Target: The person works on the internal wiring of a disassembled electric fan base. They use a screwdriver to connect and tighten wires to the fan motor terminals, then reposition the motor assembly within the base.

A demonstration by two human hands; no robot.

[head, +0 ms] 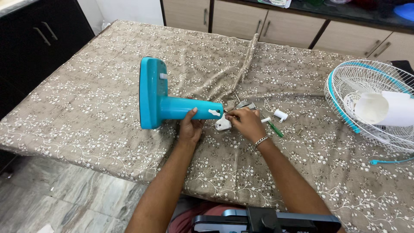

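A turquoise fan stand [161,99] lies on its side on the patterned cloth, its flat base at the left and its round column pointing right. My left hand [190,125] grips the column from below near its open end. My right hand [246,123], with a bracelet on the wrist, pinches a small part at the column's tip, just above a white plug [223,125]. Its fingers hide what they hold.
A green-handled screwdriver [274,128], a white cylindrical knob [280,114] and small screws lie right of my hands. A white wire fan guard [371,103] with a turquoise rim and white blades rests at the right edge. Cabinets stand behind the table [86,108].
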